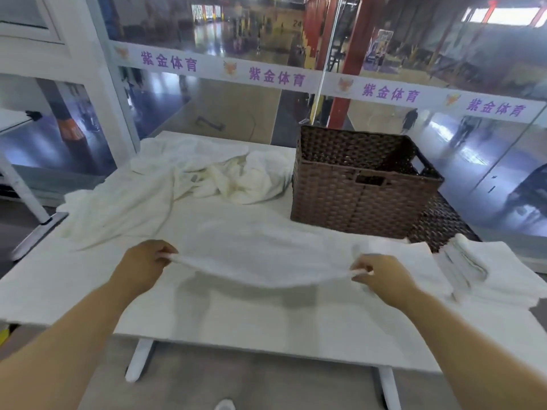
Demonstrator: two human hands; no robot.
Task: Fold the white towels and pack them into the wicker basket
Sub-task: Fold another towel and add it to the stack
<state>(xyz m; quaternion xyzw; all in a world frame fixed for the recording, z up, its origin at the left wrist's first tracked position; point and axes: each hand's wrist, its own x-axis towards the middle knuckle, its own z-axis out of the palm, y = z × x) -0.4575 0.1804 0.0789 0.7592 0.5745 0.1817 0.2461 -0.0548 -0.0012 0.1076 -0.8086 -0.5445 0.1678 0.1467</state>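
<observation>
The left hand (148, 259) pinches one near corner of a white towel (260, 247), and the right hand (381, 273) pinches the other, fingers and thumb clamped on the cloth. The near edge hangs between the two hands, lifted off the table (251, 321) and sagging a little in the middle; the rest of the towel lies flat on the table, stretching away from the hands.

The step in hand looks like the first fold. To do it well, both hands should draw apart enough to take the sag out of the edge, then carry it forward together, level, and lay it on the far edge so the corners meet. If one hand leads, the fold will likely go crooked.

The wicker basket (355, 187) stands beyond the right hand, well apart from it, and appears to hold nothing, though its floor is partly hidden. A heap of unfolded towels (189, 173) lies beyond the left hand, just beside the basket. Outboard of the right hand, near it, more white towelling (485, 270) lies flat with what seems a folded edge; whether it is finished I cannot tell.

Little of the task appears done, since nothing shows in the basket.
</observation>
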